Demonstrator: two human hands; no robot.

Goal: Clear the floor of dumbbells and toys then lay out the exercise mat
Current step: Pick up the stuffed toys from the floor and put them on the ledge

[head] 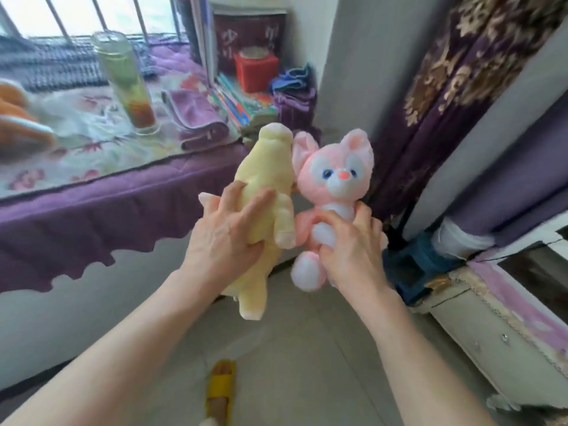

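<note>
I hold one soft toy in each hand, both lifted clear of the floor in the middle of the frame. My left hand (229,232) wraps around the waist of the yellow plush toy (264,192), fingers spread across its back, thumb tucked under, so its long body hangs without slipping. My right hand (350,250) pinches the pink plush fox (335,182) around its belly, face turned toward me. I keep the two touching side by side, probably so I can set them down together on the purple-covered ledge (123,204) at the left.

On that ledge, in the upper left, a tall glass jar (126,78) stands upright with greenish liquid and something red-orange settled at the bottom. Near the top centre a red box (255,72) sits by a stack of books (242,106); what it holds I cannot tell.

No dumbbells or mat show here.
</note>
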